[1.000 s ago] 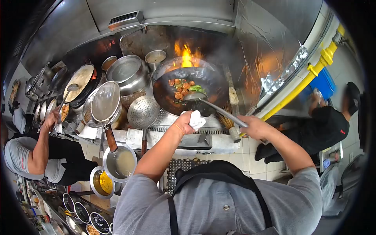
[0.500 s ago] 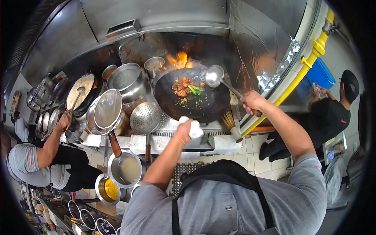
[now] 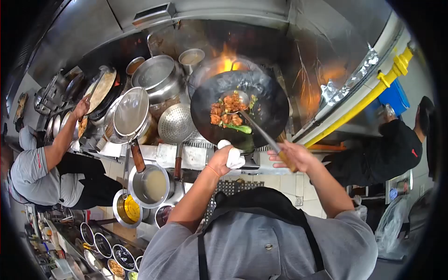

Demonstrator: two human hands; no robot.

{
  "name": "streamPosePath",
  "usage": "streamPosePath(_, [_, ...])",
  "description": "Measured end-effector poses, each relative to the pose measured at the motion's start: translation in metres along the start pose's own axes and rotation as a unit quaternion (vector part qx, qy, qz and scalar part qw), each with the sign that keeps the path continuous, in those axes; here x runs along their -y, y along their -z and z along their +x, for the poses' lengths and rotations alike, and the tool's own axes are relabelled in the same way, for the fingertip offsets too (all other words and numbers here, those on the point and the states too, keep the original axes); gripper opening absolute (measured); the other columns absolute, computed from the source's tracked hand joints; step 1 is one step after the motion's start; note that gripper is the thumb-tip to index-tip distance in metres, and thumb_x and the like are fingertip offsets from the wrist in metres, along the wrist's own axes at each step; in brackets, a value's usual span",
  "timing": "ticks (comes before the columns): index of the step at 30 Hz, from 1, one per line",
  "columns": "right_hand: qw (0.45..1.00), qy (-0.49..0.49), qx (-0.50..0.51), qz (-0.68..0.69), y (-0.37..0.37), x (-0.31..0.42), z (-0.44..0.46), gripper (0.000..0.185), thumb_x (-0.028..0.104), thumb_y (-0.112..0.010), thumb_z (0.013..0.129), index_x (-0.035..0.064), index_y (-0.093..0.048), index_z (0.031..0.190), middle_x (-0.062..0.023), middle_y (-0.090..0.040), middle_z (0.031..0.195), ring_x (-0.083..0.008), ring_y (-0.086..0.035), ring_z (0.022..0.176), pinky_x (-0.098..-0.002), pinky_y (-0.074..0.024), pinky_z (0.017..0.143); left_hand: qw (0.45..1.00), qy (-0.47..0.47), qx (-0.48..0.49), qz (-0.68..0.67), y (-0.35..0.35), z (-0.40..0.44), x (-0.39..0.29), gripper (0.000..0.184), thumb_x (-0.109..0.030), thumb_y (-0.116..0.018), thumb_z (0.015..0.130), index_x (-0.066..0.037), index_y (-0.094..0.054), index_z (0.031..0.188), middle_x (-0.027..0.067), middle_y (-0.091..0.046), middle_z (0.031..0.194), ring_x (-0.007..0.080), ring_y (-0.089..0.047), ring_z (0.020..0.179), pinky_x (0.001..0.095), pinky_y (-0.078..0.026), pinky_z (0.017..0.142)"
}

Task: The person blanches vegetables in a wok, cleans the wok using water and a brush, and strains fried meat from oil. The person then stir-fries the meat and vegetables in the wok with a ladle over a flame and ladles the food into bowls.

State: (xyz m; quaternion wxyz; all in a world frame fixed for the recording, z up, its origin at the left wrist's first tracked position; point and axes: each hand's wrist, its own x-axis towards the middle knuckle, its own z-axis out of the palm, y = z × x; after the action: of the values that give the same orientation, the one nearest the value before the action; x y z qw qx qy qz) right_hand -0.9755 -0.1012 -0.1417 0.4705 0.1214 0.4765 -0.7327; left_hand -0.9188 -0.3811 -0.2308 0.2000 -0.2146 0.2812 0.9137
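Note:
My left hand point(image 3: 220, 161) is closed on a white cloth point(image 3: 232, 154) at the near rim of a dark wok point(image 3: 270, 109). My right hand point(image 3: 298, 157), with some fingers stretched out, is at the wooden handle of a ladle point(image 3: 266, 134). The ladle's bowl lies in the wok among browned food pieces point(image 3: 232, 116). A green vegetable piece point(image 3: 242, 129) lies on the near side of the food. Flames point(image 3: 227, 63) rise behind the wok.
Left of the wok are a perforated skimmer point(image 3: 176, 123), a mesh strainer point(image 3: 131, 112) and a steel pot point(image 3: 154, 73). A co-worker point(image 3: 37, 170) stirs a pan at the left; another person point(image 3: 387, 149) stands at the right, beyond a yellow pipe point(image 3: 359, 112).
The ladle has come down from the wok's right side into the food. My right hand has moved lower and nearer. The wok has tilted, and the food has shifted toward its near side.

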Motion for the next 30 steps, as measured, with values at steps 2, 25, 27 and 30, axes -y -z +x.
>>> streamPosePath(2, [0.996,-0.019,0.057,0.061,0.039,-0.049,0.007,0.039,0.029,-0.043,0.098,0.0048,-0.046,0.130,-0.0170,-0.059,0.113,-0.0288,-0.059,0.102,-0.0390,-0.0507,0.086,1.000,0.018,-0.018,0.008,0.007,-0.004,0.004,0.005,-0.009,-0.050,0.086,-0.008,-0.053,0.082,0.0047,-0.058,0.071,0.0191,-0.060,0.059,0.0383,-0.055,0.051])
streamPosePath(25, [0.990,-0.062,0.061,0.109,-0.014,-0.087,0.049,0.077,0.070,-0.039,0.086,-0.0029,-0.053,0.107,-0.0163,-0.060,0.092,-0.0253,-0.060,0.080,-0.0365,-0.0512,0.070,0.996,0.053,-0.011,0.068,0.059,0.015,0.016,0.010,-0.012,-0.053,0.087,-0.006,-0.058,0.080,0.0083,-0.063,0.075,0.0239,-0.064,0.066,0.0420,-0.056,0.064])
streamPosePath(27, [0.997,-0.017,0.058,0.048,-0.026,-0.074,0.044,0.041,0.045,-0.057,0.089,0.0084,-0.054,0.107,0.0007,-0.052,0.065,-0.0067,-0.048,0.049,-0.0210,-0.0384,0.040,0.990,0.046,0.025,0.129,0.018,-0.015,0.003,0.016,-0.016,-0.048,0.091,-0.007,-0.059,0.083,0.0088,-0.064,0.078,0.0243,-0.064,0.068,0.0418,-0.056,0.068])
streamPosePath(30, [0.996,0.011,0.048,0.080,-0.049,-0.077,0.017,0.016,0.011,-0.054,0.088,0.0066,-0.051,0.073,0.0029,-0.044,0.053,-0.0080,-0.041,0.041,-0.0218,-0.0334,0.035,0.982,0.090,0.135,0.093,0.034,-0.042,0.000,0.016,-0.015,-0.043,0.091,-0.008,-0.057,0.087,0.0095,-0.062,0.082,0.0248,-0.062,0.066,0.0404,-0.054,0.058])
